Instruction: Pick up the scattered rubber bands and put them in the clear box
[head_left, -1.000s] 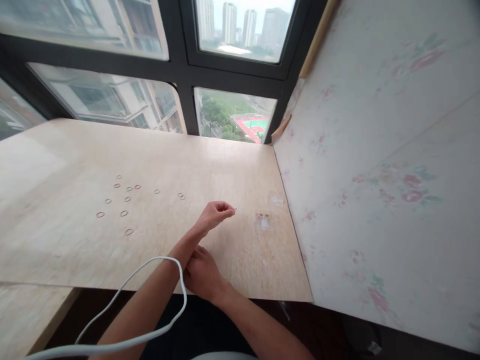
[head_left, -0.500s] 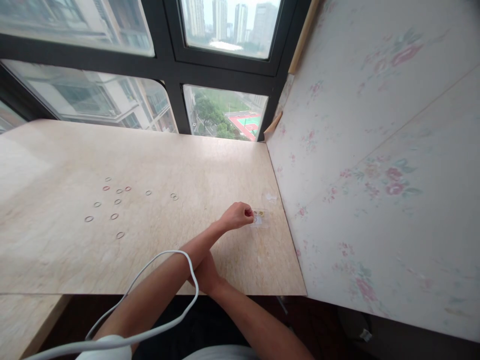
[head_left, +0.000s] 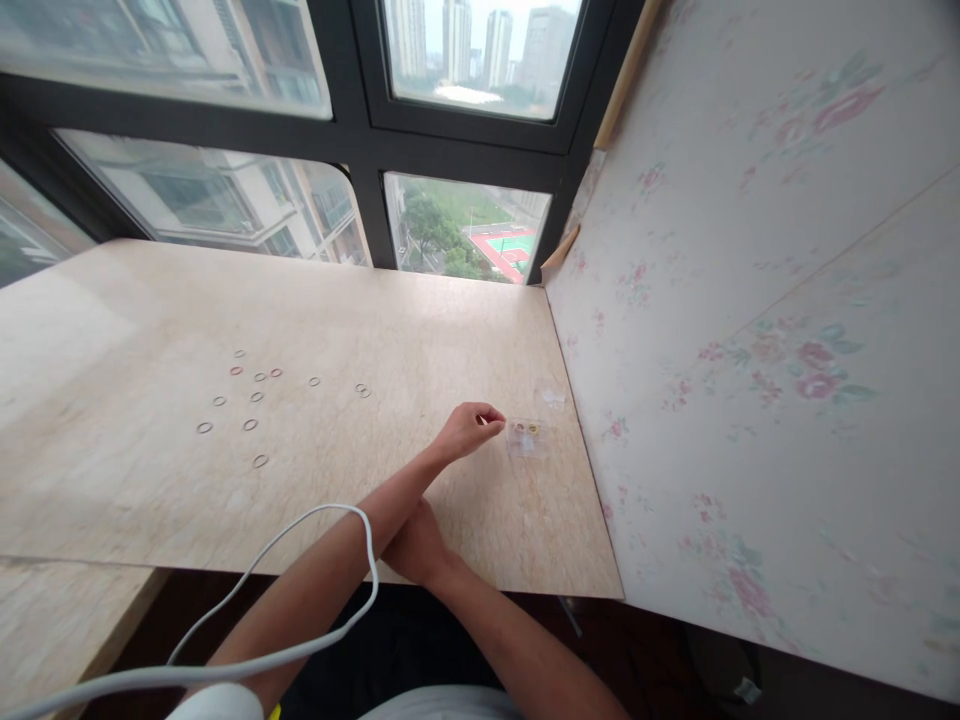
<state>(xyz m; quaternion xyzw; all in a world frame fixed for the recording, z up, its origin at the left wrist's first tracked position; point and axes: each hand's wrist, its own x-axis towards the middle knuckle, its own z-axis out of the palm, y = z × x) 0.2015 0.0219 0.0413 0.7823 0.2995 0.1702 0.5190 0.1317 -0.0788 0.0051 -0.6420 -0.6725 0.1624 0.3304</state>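
Sill (head_left: 450,330): pale, stone-look.
Right hand (head_left: 418,543): partly hidden; grip can't be told.
Left hand (head_left: 463,432): fingertips drawn together beside the clear box (head_left: 538,448); pinch unclear.
Clear box: sill's right end; probably light, stiff; grasp side walls.
Loose rings (head_left: 250,430): leftward; likely slippery, lift by rims.

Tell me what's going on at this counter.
A person's left hand is beside a clear case with small ring-shaped pieces; whether the hand grips anything is too small to tell. The right hand is partly hidden under the left forearm. Thin rings lie scattered farther left on the counter.
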